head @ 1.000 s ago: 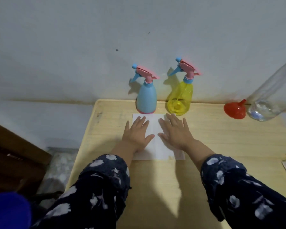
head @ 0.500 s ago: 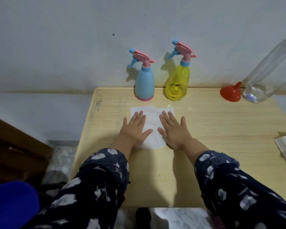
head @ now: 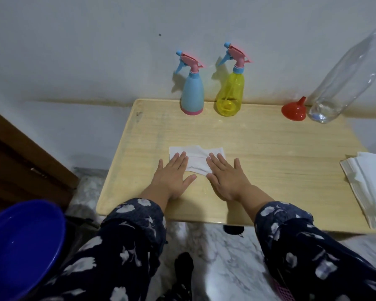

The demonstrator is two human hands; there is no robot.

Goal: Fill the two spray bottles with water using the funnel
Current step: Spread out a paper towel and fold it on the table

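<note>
Two spray bottles are stood upright at the far edge of a light wooden table [head: 269,148], against the wall: a blue spray bottle [head: 192,94] with a pink base on the left and a clear yellow spray bottle [head: 230,94] just beside it on the right, the two not touching. Both are capped with pink trigger heads with blue nozzles pointed left. A red funnel [head: 294,110] is set mouth-down near the far right corner, well apart from the yellow bottle, its spout tilted up to the right. Just beside it, a large clear plastic bottle [head: 343,77] is seen leaning to the right, with a little water visible at its base.

Nearer, at the middle of the table, a white paper towel [head: 197,158] is laid flat, creased. The left hand [head: 172,177] and the right hand [head: 227,178] are placed palm-down with fingers spread and extended, gripping nothing; the fingertips of both are rested on the towel's near edge. Dark floral sleeves are worn on both arms. A stack of white paper [head: 369,185] is seen at the right edge, and a blue basin [head: 20,246] at the near left, off the table.
</note>
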